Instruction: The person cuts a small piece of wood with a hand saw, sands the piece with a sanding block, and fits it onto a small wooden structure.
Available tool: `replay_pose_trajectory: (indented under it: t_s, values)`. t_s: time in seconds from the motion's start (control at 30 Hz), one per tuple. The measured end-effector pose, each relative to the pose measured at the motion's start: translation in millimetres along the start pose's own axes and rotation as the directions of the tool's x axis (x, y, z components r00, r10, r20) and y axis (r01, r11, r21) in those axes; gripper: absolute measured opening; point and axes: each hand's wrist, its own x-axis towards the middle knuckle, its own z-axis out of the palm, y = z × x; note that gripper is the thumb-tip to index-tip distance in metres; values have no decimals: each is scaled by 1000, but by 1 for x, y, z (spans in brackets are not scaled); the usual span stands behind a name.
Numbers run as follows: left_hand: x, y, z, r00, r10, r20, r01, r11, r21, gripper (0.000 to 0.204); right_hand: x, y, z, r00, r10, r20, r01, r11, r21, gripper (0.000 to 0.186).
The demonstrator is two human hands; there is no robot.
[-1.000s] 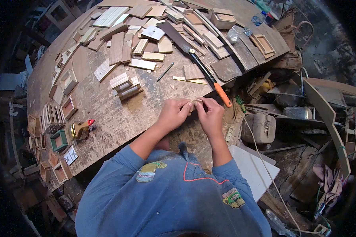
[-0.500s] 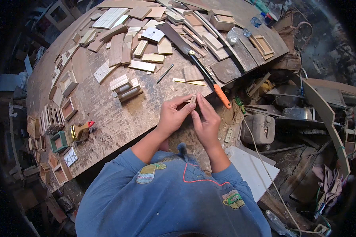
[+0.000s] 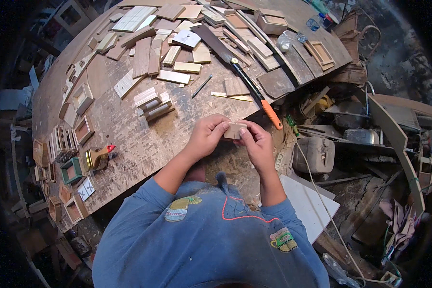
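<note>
Since half a second ago, the small pale rectangular wooden piece [image 3: 235, 131] has turned its broad face into view and the right hand [image 3: 258, 145] has closed on its right end. The left hand [image 3: 206, 137] pinches its left end. It is held by the near edge of the worn brown wooden table [image 3: 129, 149], left of the orange-handled black saw [image 3: 240, 73].

Between the brush [image 3: 101, 154] and the saw [image 3: 248, 81], the counter's [image 3: 139, 144] near edge leaves open room; blocks [image 3: 152, 102] stand behind it, the saw's handle [image 3: 271, 115] overhangs, boards [image 3: 172, 56] crowd the far side.
</note>
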Motion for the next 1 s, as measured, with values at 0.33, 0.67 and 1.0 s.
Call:
replay_pose_trajectory:
  t_s: [0.33, 0.67, 1.0]
  values:
    - [0, -21, -1, 994, 10, 106, -1, 997, -82, 25, -2, 13, 5, 992, 97, 75, -116, 939, 323, 24]
    - [3, -40, 2, 951, -234, 204, 310, 750, -585, 24, 7, 22, 0, 952, 261, 158, -305, 802, 513, 25]
    - [6, -92, -19, 891, -408, 202, 422, 577, -699, 18, 60, 74, -8, 872, 456, 179, -489, 784, 382, 27]
